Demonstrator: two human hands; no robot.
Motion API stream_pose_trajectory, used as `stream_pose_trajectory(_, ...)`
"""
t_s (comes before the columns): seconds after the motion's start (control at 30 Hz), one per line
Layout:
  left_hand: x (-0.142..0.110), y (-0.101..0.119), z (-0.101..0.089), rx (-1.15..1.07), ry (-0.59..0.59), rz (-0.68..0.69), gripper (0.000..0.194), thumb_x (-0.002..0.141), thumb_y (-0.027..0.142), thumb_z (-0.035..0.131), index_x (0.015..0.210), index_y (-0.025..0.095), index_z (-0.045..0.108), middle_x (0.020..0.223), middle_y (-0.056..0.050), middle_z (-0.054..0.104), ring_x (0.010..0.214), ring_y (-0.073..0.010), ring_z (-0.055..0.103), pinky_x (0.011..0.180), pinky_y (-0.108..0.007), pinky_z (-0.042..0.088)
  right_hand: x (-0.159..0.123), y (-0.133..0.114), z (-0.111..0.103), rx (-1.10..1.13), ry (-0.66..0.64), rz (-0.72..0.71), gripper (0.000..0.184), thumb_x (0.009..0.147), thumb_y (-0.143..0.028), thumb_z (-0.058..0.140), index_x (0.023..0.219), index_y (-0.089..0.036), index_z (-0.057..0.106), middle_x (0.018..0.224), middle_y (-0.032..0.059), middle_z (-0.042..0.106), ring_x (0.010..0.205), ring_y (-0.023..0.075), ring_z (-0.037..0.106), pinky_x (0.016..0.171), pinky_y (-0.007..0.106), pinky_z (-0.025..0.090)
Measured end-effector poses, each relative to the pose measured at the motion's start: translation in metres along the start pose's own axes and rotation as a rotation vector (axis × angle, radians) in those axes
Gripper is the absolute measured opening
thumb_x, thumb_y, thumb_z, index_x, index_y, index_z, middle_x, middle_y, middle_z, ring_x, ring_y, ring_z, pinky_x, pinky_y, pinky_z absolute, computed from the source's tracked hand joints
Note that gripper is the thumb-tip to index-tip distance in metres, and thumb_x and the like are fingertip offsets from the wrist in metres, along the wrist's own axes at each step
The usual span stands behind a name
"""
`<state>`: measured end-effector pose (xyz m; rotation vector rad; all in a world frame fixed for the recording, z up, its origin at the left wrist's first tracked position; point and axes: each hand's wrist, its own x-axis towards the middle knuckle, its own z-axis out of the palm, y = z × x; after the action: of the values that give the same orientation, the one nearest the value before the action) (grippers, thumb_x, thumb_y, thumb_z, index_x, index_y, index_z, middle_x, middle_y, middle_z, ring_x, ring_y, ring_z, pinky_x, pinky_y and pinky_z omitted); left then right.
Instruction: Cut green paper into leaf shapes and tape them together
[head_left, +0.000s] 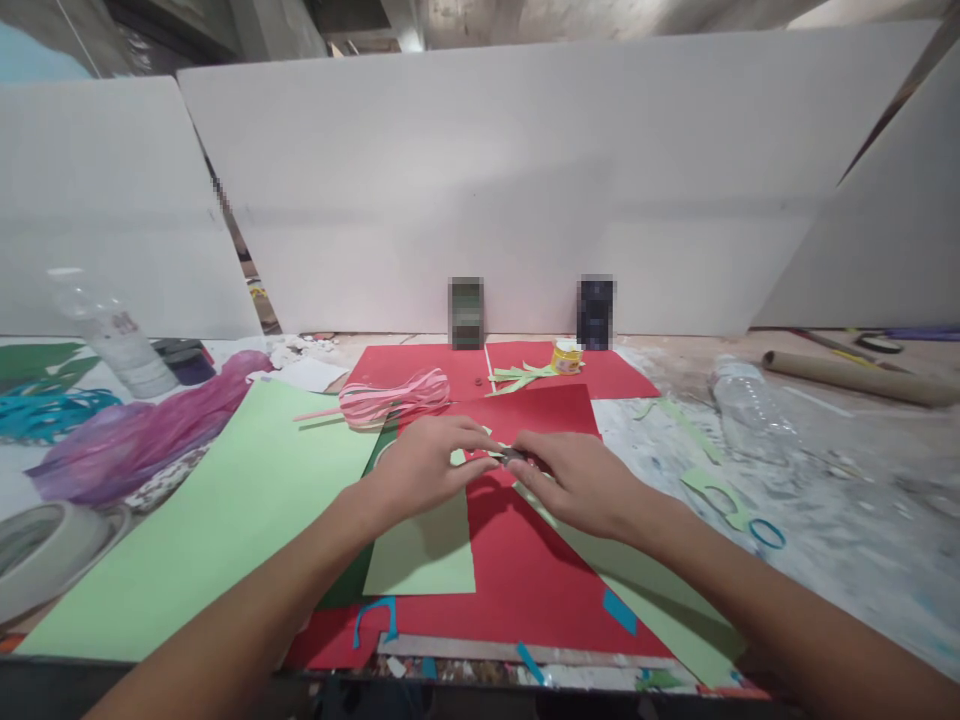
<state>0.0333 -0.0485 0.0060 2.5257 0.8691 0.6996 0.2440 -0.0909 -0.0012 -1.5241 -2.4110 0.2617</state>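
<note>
Above the red sheet point(525, 600), my two hands meet at the middle of the work surface. My right hand point(577, 475) is closed around a small dark grey object point(512, 455), whose kind I cannot make out. From the other side, my left hand point(431, 460) reaches toward its tip with thumb and fingers pinched; what lies in that pinch is too small to name. Beneath my left hand is a light green paper piece point(420, 560). Another light green strip point(645, 580) runs under my right hand and forearm. A pink paper-strip bundle point(394, 400) lies just beyond my left hand.
A small yellow tub point(567, 357) stands at the back beside cut green strips point(521, 377). Left are a large green sheet point(225, 500), a pink plastic bag point(165, 430), tape rolls point(52, 550) and a bottle point(124, 340). Right are another bottle point(750, 400) and a cardboard tube point(855, 378).
</note>
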Motion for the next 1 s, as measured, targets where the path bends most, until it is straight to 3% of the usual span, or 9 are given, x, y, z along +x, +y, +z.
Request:
stream_pose_trajectory(0.2,0.000,-0.003,0.005,-0.099,0.005,-0.052,0.019,0.086,0.031,0.057,0.088,0.022,0.074,0.097,-0.004,0.071,0.086,-0.0168,0.063,0.076,-0.025,0.046,0.000,0.001,0.001,0.016,-0.028,0.020,0.034,0.094,-0.046,0.037,0.087,-0.020,0.058,0.077,0.0048,0.065,0.062,0.0168,0.054,0.053,0.026,0.026)
stream_pose_trajectory(0.43,0.008,-0.022,0.005,-0.386,0.093,-0.339,0.028,0.081,0.042,0.060,0.080,0.017,0.072,0.079,-0.005,0.071,0.074,-0.0164,0.063,0.065,-0.024,0.047,-0.004,0.006,-0.013,0.046,-0.187,-0.014,0.032,0.093,-0.042,0.040,0.086,-0.021,0.063,0.076,0.0046,0.067,0.065,0.0188,0.058,0.056,0.026,0.033)
stream_pose_trajectory(0.57,0.013,-0.041,0.017,-0.660,0.010,-0.441,0.031,0.078,0.042,0.064,0.089,0.013,0.069,0.067,-0.004,0.066,0.060,-0.0134,0.060,0.049,-0.020,0.040,-0.010,0.020,-0.026,-0.027,-0.271,-0.006,0.028,0.087,-0.045,0.050,0.086,-0.024,0.068,0.078,0.0051,0.068,0.070,0.0222,0.061,0.058,0.029,0.038)
stream_pose_trajectory(0.67,0.014,-0.055,0.023,-0.753,-0.032,-0.443,0.030,0.076,0.040,0.068,0.087,0.012,0.067,0.061,-0.001,0.062,0.052,-0.0092,0.053,0.048,-0.019,0.038,0.006,0.063,-0.043,-0.022,-0.141,0.042,0.033,0.081,-0.053,0.056,0.095,-0.025,0.068,0.086,0.0056,0.069,0.075,0.0234,0.062,0.065,0.032,0.044)
stream_pose_trajectory(0.73,0.014,-0.064,0.026,-0.817,0.001,-0.468,0.031,0.075,0.042,0.069,0.084,0.013,0.066,0.056,0.002,0.056,0.047,-0.0070,0.047,0.043,-0.017,0.033,0.032,0.112,-0.058,0.018,0.081,0.168,0.038,0.085,-0.053,0.050,0.104,-0.025,0.066,0.096,0.0068,0.068,0.082,0.0237,0.062,0.071,0.034,0.046)
stream_pose_trajectory(0.83,0.018,-0.073,0.027,-0.940,0.059,-0.510,0.034,0.073,0.047,0.070,0.082,0.014,0.063,0.054,0.004,0.051,0.042,-0.0049,0.039,0.038,-0.016,0.024,0.086,0.199,-0.077,-0.097,0.446,0.404,0.047,0.082,-0.049,0.053,0.116,-0.018,0.061,0.105,0.0126,0.064,0.089,0.0264,0.061,0.080,0.037,0.046)
stream_pose_trajectory(0.93,0.024,-0.078,0.027,-0.984,0.056,-0.550,0.039,0.068,0.050,0.073,0.076,0.013,0.061,0.055,0.004,0.050,0.041,-0.0031,0.034,0.039,-0.016,0.022,0.134,0.270,-0.082,-0.179,0.517,0.531,0.063,0.080,-0.053,0.053,0.132,-0.016,0.050,0.120,0.0195,0.054,0.099,0.0305,0.060,0.085,0.042,0.046)
stream_pose_trajectory(1.0,0.027,-0.081,0.027,-0.977,0.048,-0.579,0.041,0.067,0.052,0.073,0.073,0.013,0.061,0.054,0.004,0.048,0.042,-0.0028,0.032,0.040,-0.017,0.022,0.156,0.299,-0.078,-0.219,0.510,0.564,0.071,0.080,-0.057,0.051,0.138,-0.017,0.043,0.125,0.0217,0.049,0.109,0.0343,0.055,0.088,0.045,0.044)
